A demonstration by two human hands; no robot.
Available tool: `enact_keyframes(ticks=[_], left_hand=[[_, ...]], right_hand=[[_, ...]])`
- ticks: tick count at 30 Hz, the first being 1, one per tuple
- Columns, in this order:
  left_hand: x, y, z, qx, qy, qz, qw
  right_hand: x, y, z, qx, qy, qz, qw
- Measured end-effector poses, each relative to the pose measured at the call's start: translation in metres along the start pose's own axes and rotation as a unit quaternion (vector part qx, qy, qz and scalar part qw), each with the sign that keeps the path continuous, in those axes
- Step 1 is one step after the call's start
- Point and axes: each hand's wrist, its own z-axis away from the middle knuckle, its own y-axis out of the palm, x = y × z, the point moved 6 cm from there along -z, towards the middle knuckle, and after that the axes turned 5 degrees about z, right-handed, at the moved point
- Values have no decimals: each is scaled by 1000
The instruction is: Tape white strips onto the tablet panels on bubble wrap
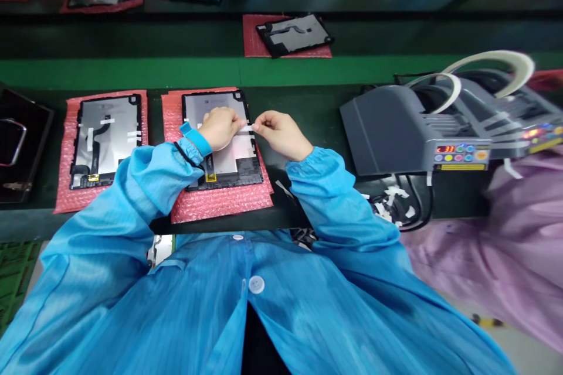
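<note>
A black-framed tablet back panel (pixel 222 158) lies on a pink bubble-wrap sheet (pixel 220 202) in front of me. My left hand (pixel 221 127) rests over the panel's upper part and pinches one end of a short white tape strip (pixel 247 128). My right hand (pixel 281 133) pinches the strip's other end just past the panel's right edge. The strip is stretched between both hands, close above the panel. Both arms wear blue sleeves, with a blue wrist strap on the left.
A second panel (pixel 105 137) on pink bubble wrap lies to the left. A grey tape dispenser machine (pixel 422 129) stands at right, with tape scraps below it. Another person's purple sleeve (pixel 505 234) is at far right. More panels lie on the green conveyor (pixel 294 35) behind.
</note>
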Motion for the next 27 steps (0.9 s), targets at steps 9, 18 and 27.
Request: enact_keyframes(ticks=[9,18,27], left_hand=[[2,11,-4,-46,-13,-43,998],[3,18,-4,-76,13,-45,996],[53,-48,7,-159,-28,11,987]], right_hand=[[-13,5,-9,-3,41,44,998],[-27,12,-9,21,131,-74,988],[-30,23,16,68,269,-305,911]])
